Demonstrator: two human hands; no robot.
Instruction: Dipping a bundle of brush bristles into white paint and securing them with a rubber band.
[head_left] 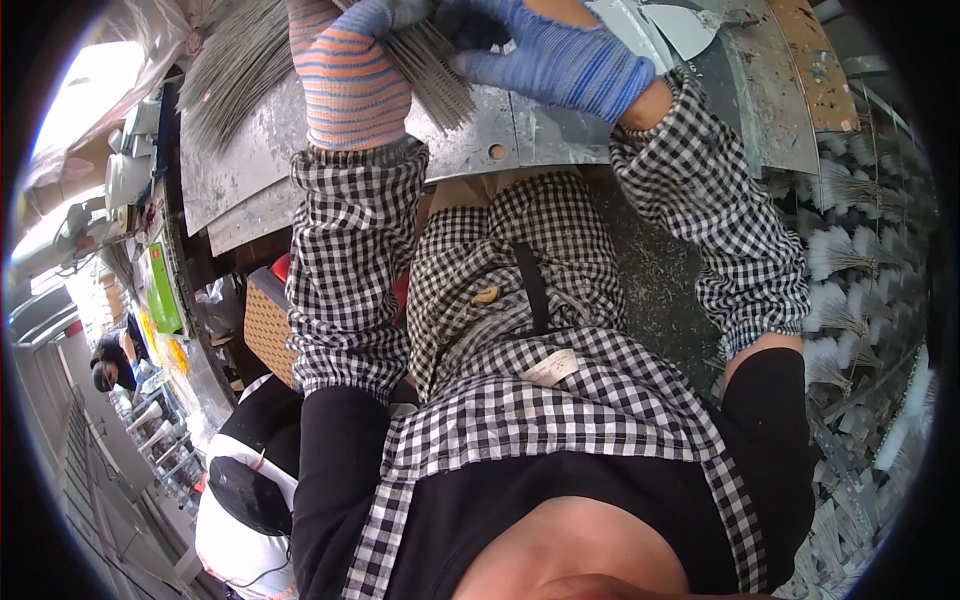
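My left hand [350, 70], in an orange and blue striped glove, rests on a fanned bundle of thin grey bristles [240, 55] lying on a scuffed metal worktop [470, 135]. My right hand [560, 55], in a blue knit glove, presses on the same bristles near the top middle, fingers curled over them. Both forearms wear black and white checked sleeve covers, and a checked apron covers my lap below.
Several white bristle tufts [840, 250] lie in rows at the right. A flat metal blade [690, 25] lies at the top right of the worktop. A woven basket [268, 325] and a green box [162, 290] stand at the left. Another person [112, 362] sits far left.
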